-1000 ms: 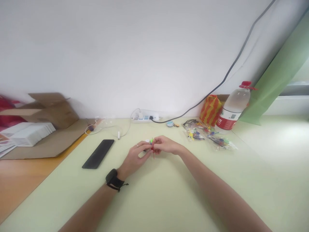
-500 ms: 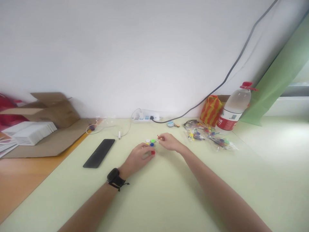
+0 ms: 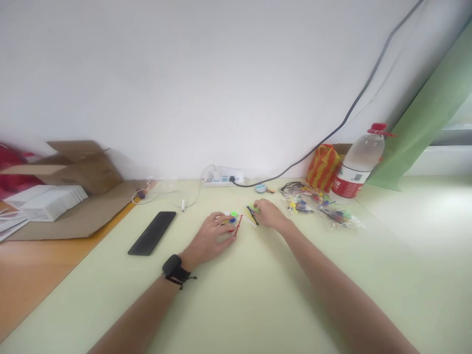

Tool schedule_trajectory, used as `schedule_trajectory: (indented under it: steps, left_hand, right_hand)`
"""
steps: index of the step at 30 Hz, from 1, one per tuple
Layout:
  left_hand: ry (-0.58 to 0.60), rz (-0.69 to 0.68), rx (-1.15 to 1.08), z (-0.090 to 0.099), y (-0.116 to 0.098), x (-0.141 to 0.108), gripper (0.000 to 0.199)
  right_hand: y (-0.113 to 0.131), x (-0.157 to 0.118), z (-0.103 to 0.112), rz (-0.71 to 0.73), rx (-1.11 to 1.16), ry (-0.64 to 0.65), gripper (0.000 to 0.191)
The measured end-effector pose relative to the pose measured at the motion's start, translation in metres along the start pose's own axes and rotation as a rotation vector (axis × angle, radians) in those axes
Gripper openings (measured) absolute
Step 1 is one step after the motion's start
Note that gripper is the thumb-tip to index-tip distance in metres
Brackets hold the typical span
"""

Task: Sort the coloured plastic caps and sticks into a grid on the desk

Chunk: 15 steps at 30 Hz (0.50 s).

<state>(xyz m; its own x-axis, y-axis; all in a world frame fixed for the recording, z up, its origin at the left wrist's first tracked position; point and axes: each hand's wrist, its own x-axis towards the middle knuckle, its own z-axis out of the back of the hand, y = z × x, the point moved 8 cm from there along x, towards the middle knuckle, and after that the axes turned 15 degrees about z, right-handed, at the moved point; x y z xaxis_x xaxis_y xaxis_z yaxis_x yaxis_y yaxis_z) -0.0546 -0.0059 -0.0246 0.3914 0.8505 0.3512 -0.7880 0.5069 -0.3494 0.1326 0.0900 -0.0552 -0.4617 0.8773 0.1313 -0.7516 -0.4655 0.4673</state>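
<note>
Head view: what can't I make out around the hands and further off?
Head view: full outlines of the small discs, partly covered by the left hand.
Head view: whether the right hand grips the dark stick; its fingers hide any contact.
Head view: separate parts in the plastic bags, too small and blurred.
Head view: white papers, cut off by the left edge.

Ordinary indoor room, home or small office, can't tell which. Evidence: pale green table (image 3: 221, 305) against a plain white wall (image 3: 221, 88), power strip (image 3: 223, 179) at the back edge, dark cable (image 3: 345, 119) running up to the right. Green curtain (image 3: 424, 113) and pale ledge (image 3: 435, 160) at right, brighter light that side. Everyday clutter: big red-capped bottle (image 3: 356, 164), flat black slab (image 3: 152, 233), open cardboard box (image 3: 88, 172), clear bags of small coloured parts (image 3: 302, 204).
</note>
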Motion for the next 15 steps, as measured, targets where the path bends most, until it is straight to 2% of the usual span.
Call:
schedule_trajectory:
  steps: [6,12,15]
  left_hand:
    - [0.046,-0.007,0.086,-0.005,-0.006,-0.004,0.038]
    - [0.034,-0.004,0.065,-0.007,-0.007,-0.004,0.027]
    - [0.035,-0.012,0.049,-0.006,-0.006,-0.003,0.028]
  right_hand:
    - [0.008,0.002,-0.01,0.035,0.02,0.073,0.025]
    - [0.021,0.002,-0.011,0.093,0.05,0.056,0.026]
    - [0.03,0.001,-0.014,0.133,0.073,0.064,0.022]
